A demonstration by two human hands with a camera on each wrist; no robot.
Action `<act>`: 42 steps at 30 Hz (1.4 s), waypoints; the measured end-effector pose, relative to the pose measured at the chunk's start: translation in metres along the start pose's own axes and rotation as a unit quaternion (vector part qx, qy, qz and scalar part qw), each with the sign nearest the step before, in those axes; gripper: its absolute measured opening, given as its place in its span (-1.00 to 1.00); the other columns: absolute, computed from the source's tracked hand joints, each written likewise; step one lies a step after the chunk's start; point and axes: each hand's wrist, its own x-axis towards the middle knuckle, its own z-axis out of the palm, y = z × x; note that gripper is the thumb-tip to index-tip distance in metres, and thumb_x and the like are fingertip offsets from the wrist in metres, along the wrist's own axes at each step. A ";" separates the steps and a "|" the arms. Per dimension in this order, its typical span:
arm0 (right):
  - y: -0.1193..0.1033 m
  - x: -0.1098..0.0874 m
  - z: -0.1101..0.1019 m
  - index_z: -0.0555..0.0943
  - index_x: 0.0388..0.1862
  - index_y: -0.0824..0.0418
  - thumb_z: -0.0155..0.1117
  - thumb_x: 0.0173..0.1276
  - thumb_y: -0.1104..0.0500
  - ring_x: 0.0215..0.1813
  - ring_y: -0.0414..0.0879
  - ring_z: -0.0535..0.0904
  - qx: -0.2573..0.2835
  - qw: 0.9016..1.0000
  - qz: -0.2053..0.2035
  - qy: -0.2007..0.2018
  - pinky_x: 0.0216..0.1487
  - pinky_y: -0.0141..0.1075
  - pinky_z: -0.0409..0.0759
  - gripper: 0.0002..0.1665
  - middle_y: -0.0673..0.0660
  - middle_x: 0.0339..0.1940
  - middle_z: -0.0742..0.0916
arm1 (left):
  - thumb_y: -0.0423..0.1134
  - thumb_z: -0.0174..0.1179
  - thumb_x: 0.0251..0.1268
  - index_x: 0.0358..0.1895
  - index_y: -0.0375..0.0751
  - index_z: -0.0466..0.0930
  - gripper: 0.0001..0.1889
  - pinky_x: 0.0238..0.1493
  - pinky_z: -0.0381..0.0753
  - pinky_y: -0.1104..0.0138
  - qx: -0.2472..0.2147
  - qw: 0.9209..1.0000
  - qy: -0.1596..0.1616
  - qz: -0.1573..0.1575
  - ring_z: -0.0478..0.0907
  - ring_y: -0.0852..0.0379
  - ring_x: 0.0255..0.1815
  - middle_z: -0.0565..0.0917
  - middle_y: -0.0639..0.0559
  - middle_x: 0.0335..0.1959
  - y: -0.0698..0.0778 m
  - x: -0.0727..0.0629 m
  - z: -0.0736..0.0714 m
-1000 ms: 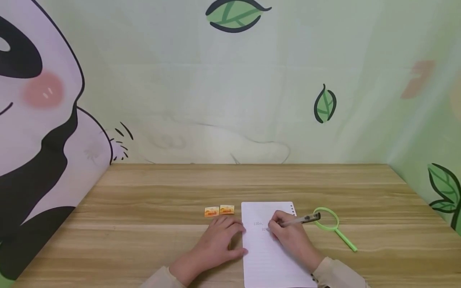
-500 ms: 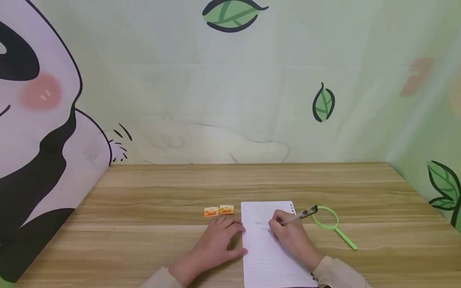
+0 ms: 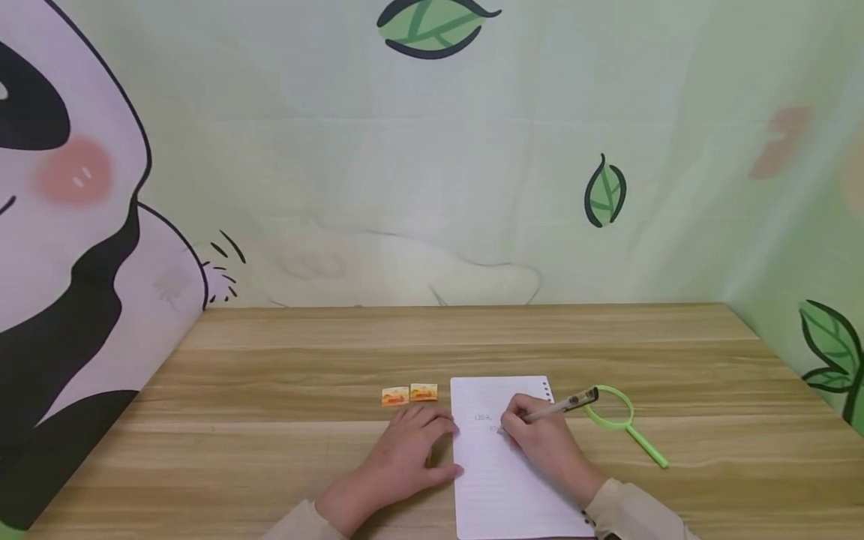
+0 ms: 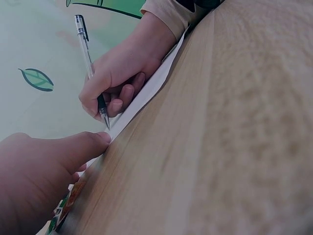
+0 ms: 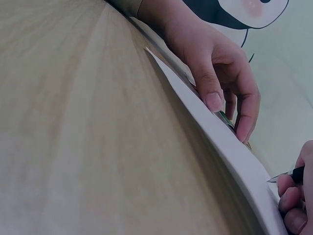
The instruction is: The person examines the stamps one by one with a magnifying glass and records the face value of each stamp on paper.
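Note:
My right hand [image 3: 550, 450] pinches a clear-barrelled gel pen [image 3: 556, 408] with a dark cap on its rear end. The pen's tip is at a lined white sheet of paper [image 3: 502, 491], by a second short row of writing under "120元". In the left wrist view the pen [image 4: 83, 46] stands steeply with its metal tip close over the sheet. My left hand [image 3: 405, 454] rests at the sheet's left edge, thumb and fingertips touching it, fingers loosely bent. Between that hand's thumb and fingers, something small and coloured is partly hidden in the right wrist view.
Two small orange-and-yellow cards [image 3: 395, 397] lie side by side beyond the left hand. A green magnifying glass [image 3: 648, 446] lies right of the sheet, its ring near the pen's rear end. A printed panda-and-leaf backdrop [image 3: 432, 187] stands behind the wooden table [image 3: 270, 360].
The pen's rear end has swung slightly up as its tip makes small strokes in the second row of writing. The left hand has kept its place at the sheet's edge.

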 end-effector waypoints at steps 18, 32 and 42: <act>-0.012 0.003 -0.018 0.40 -0.22 0.32 0.14 0.30 0.28 -0.75 -0.22 0.32 0.065 0.996 0.008 -0.052 -0.73 -0.43 0.30 -0.85 0.07 -0.69 0.50 | 0.13 0.30 0.10 -0.01 -0.04 0.59 -0.55 0.40 0.29 0.13 -0.004 1.000 -0.007 -0.006 0.43 0.09 0.22 0.57 0.09 0.12 0.001 0.000 0.000; -0.025 0.002 -0.048 0.47 -0.07 0.16 0.13 0.42 0.02 -0.60 -0.06 0.44 -0.019 0.998 0.017 -0.059 -0.67 -0.36 0.37 -0.74 0.18 -0.57 0.59 | 0.12 0.30 0.10 -0.01 -0.05 0.59 -0.55 0.40 0.29 0.11 -0.007 1.000 -0.012 -0.013 0.42 0.08 0.23 0.57 0.08 0.12 0.001 0.000 0.000; -0.023 0.002 -0.063 0.53 -0.14 0.21 0.14 0.43 0.01 -0.68 -0.19 0.38 -0.064 0.995 -0.048 -0.052 -0.65 -0.42 0.34 -0.73 0.10 -0.63 0.50 | 0.11 0.30 0.10 -0.01 -0.06 0.59 -0.55 0.40 0.28 0.11 -0.008 1.000 -0.011 -0.011 0.42 0.06 0.24 0.57 0.08 0.12 0.000 0.001 0.000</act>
